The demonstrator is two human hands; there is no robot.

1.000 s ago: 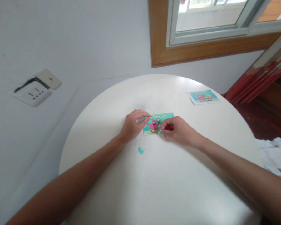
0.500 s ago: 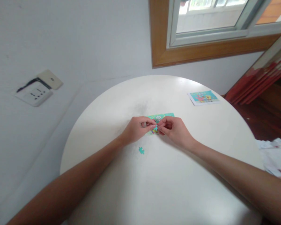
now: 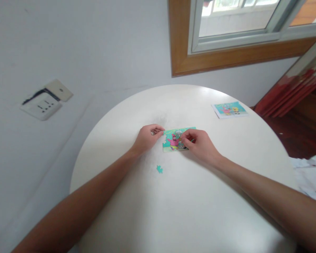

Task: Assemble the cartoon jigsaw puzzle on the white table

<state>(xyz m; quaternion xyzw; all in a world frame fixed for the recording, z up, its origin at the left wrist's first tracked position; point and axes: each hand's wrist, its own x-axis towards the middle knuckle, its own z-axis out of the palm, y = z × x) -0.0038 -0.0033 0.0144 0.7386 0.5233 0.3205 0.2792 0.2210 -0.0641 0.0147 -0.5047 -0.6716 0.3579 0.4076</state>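
A small jigsaw puzzle [image 3: 174, 141] with a pink starfish figure lies on the table, a notched gap along its left edge. My left hand [image 3: 149, 136] is at its upper left corner, thumb and fingertips pinched on a small teal puzzle piece that barely shows. Over the puzzle's right part rests my right hand [image 3: 198, 143], its fingers pinched together; anything between them is hidden. A loose teal puzzle piece [image 3: 159, 169] sits on the table, nearer to me than the puzzle.
The round white table [image 3: 158, 211] stands against a wall with a socket [image 3: 43, 106]. Toward the far right edge lies a picture card [image 3: 230, 109] with similar cartoon figures. A window [image 3: 237, 21] and a red curtain [image 3: 281, 89] are beyond; papers [image 3: 309, 175] show at the right.
Both hands were together over the puzzle with a teal piece between them. My left hand has moved left to the puzzle's corner, my right hand slightly right, uncovering the starfish figure.
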